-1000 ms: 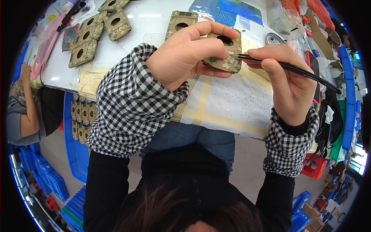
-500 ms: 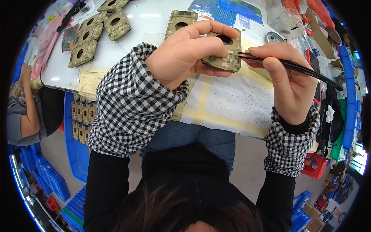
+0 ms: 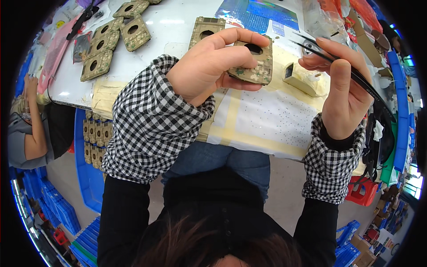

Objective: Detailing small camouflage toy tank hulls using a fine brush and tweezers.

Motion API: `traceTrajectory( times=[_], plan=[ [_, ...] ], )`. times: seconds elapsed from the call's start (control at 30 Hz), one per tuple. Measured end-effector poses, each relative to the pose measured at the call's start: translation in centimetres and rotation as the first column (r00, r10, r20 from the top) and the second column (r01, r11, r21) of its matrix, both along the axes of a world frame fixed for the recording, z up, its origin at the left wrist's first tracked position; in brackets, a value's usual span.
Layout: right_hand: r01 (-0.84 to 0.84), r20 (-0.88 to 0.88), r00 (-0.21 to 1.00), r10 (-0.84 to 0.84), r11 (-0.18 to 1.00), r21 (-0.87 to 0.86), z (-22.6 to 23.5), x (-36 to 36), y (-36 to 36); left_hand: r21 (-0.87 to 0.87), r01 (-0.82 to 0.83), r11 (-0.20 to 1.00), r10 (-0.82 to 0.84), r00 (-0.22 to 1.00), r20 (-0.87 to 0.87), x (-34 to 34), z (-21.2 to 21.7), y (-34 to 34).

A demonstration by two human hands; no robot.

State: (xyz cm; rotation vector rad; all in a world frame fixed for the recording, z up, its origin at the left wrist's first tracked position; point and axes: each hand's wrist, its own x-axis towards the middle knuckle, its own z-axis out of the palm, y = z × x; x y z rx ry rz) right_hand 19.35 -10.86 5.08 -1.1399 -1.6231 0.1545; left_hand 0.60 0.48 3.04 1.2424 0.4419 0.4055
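My left hand (image 3: 209,66) grips a camouflage-patterned plastic hull part (image 3: 264,66) with a round hole, thumb pressed on its face. In my right hand (image 3: 344,84) are black tweezers (image 3: 331,58), their tips apart and clear of the part. Beneath the right hand lies a small cream-coloured block with a dark face (image 3: 299,79). A white sheet (image 3: 267,120) dotted with many tiny dark bits is taped down in front of me. Behind my left hand rests another camouflage part (image 3: 202,32).
More camouflage parts (image 3: 96,66) lie at the left of the table. A blue bin (image 3: 90,191) below the table edge holds several rows of them. A pink basket (image 3: 57,53) stands far left, near another person's arm (image 3: 36,120). Shiny blue film (image 3: 253,15) lies at the back.
My right hand has drawn the tweezers away from the held part, and their tips now point up and back. The cream-coloured block has come into sight. The left hand has barely moved.
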Motion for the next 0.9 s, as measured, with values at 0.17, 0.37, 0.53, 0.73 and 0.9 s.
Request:
traceTrajectory(
  times=[0.17,0.37,0.53,0.73,0.9],
  plan=[
    [0.1,-0.089,0.991,-0.096,0.994,0.045,0.2,0.6,-0.1,-0.029,0.021,0.999,-0.02,0.999,0.03,0.1,0.0,0.2],
    [0.372,-0.048,0.926,-0.373,0.928,-0.029,0.0,1.8,-2.3,-0.105,0.033,0.994,-0.032,0.999,0.014,0.1,-0.3,0.6],
    [0.505,0.345,0.796,-0.497,0.86,0.074,-0.3,3.0,-3.0,-0.12,0.024,0.992,-0.026,1.0,-0.009,0.3,0.0,0.3],
    [0.492,0.44,0.768,-0.465,0.868,0.058,-1.1,3.3,-2.9,-0.145,0.025,0.989,-0.028,0.999,-0.019,0.4,0.1,0.3],
    [0.475,0.441,0.772,-0.457,0.877,0.075,-1.4,3.2,-2.6,-0.154,0.034,0.988,-0.035,0.999,0.002,0.4,0.0,0.3]
  ],
)
